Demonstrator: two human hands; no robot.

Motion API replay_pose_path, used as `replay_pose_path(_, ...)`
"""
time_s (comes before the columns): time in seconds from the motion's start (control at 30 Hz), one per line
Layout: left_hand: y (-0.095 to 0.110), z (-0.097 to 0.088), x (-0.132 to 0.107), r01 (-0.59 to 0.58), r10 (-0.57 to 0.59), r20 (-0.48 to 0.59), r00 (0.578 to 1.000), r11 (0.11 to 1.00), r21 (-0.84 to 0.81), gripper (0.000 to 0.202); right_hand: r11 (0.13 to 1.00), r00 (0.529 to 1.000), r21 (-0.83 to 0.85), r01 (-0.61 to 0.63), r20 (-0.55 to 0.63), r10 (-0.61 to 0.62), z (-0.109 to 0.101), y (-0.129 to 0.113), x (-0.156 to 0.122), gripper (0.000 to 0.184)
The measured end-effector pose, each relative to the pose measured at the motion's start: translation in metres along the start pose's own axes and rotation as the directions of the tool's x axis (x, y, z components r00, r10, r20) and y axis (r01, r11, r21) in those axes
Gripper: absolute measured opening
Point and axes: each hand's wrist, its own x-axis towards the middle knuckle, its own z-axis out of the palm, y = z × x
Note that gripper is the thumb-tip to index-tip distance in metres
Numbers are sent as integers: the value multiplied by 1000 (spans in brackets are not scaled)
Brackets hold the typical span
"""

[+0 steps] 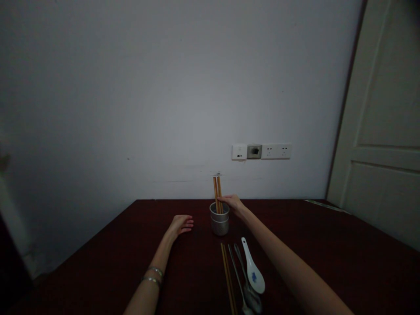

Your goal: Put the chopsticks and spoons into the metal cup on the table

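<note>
A small metal cup [219,223] stands on the dark red table [98,262] near the wall. Two wooden chopsticks [217,190] stand upright in it. My right hand [232,202] reaches over the cup's rim, its fingers pinched on the chopsticks. My left hand [181,224] rests flat on the table to the left of the cup, fingers stretched out, holding nothing. Two bracelets sit on my left wrist.
Nearer to me lie another pair of chopsticks [228,278], metal spoons [242,280] and a white ceramic spoon [253,272] with a blue mark. Wall sockets [261,151] sit above the table. A pale door [380,131] stands at the right.
</note>
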Motion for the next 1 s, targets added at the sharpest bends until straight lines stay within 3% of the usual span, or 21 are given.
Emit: replay_pose_path(1.0,-7,-2,9,-52,52,35,998,999,16,11,997,999,73,-2,50,-2,-2,3,-5,21)
